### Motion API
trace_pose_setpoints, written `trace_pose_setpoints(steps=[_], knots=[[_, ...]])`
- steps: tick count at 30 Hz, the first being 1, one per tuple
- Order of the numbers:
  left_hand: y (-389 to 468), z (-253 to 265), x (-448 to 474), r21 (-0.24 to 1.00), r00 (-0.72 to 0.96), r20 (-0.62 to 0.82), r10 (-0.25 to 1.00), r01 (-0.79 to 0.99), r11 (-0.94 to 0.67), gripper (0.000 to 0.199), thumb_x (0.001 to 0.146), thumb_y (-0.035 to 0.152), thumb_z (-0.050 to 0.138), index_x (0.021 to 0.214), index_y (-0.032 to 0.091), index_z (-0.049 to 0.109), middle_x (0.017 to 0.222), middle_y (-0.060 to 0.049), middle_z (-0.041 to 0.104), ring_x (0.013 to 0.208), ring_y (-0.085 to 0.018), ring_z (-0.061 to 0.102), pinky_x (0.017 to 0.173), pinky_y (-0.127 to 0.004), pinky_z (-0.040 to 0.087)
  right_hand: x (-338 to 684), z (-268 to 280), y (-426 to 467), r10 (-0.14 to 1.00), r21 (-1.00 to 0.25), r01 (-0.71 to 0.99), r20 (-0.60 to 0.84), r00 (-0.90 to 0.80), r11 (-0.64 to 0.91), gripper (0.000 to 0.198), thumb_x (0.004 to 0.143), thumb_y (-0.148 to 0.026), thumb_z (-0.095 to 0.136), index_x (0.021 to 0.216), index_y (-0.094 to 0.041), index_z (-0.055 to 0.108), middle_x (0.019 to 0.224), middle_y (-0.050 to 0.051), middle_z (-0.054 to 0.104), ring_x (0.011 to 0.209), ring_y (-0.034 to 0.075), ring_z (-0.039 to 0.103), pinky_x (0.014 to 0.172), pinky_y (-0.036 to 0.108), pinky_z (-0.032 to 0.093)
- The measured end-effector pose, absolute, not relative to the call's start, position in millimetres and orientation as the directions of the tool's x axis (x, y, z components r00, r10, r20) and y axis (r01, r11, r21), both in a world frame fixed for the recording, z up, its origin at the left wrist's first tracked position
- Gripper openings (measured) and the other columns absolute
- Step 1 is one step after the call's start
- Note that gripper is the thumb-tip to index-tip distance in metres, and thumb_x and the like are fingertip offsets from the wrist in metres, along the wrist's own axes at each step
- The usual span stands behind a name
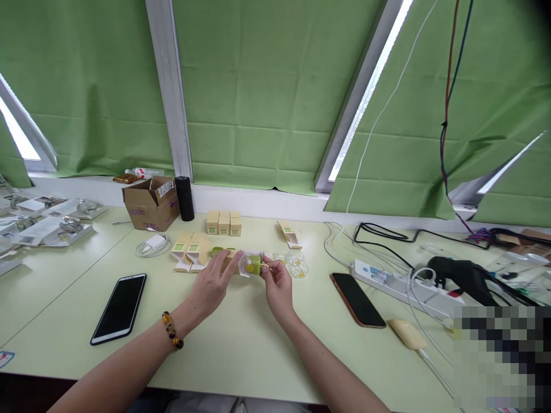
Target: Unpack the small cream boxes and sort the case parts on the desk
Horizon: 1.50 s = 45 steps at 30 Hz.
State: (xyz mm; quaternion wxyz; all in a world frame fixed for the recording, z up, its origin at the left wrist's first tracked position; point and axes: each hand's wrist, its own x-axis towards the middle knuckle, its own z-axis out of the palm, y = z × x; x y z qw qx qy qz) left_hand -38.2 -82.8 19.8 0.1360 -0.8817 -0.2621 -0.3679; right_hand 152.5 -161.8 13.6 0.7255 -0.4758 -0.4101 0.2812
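In front of me, my left hand (215, 281), with a bead bracelet on its wrist, has its fingertips on one side of a clear plastic shell (244, 264). A small yellow-green piece (255, 264) sits in or against that shell, and its exact kind is too small to tell. From the other side, my right hand (278, 284) pinches its edge, where a thin pale strip shows. Behind the left fingers, a small tan box and a green piece (217, 250) are partly hidden. Several clear plastic shells with yellow parts (296, 265) lie just beyond my right hand.
Opened cartons (189, 252) lie left, closed small boxes (224, 223) behind, another opened carton (287, 235) right of them. Phones (119, 308) (358, 300) flank my arms. A cardboard box (150, 206) and black cylinder (184, 198) stand back left; a power strip (400, 289) with cables lies right.
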Motion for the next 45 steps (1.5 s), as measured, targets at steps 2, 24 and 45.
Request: trace_pose_setpoints(steps=[2,24,45], knots=[[-79,22,-40,-0.028,0.561,0.744,0.363,0.569,-0.822,0.078,0.095,-0.003,0.033,0.166,0.027,0.023,0.138,-0.02,0.056,0.131,-0.031,0.057,0.089,-0.042,0.063,156,13,-160,0.822,-0.929,-0.11,0.252,0.511,0.353,0.04,0.085,-0.061,0.074,0.089,-0.025,0.055,0.113,0.01,0.075,0.097,0.025,0.072,0.087,0.046,0.063],[-67,25,-28,0.888,0.358,0.334,0.872,-0.43,-0.164,0.065,0.094,0.045,0.072,0.146,0.022,0.04,0.135,-0.015,0.067,0.119,-0.024,0.068,0.103,-0.041,0.056,169,3,-158,0.869,-0.647,0.74,0.459,0.184,0.185,0.007,0.091,-0.024,0.055,0.09,-0.024,0.061,0.086,0.003,0.073,0.084,0.024,0.067,0.079,0.038,0.05],[-97,27,-21,0.915,0.584,0.17,0.793,-0.393,0.094,0.052,0.097,0.055,0.063,0.137,0.023,0.055,0.128,-0.012,0.071,0.104,-0.025,0.073,0.082,-0.039,0.064,160,31,-168,0.922,-0.927,0.06,0.374,0.1,0.37,0.053,0.086,-0.066,0.07,0.119,-0.024,0.071,0.115,0.011,0.074,0.112,0.03,0.068,0.101,0.048,0.055]])
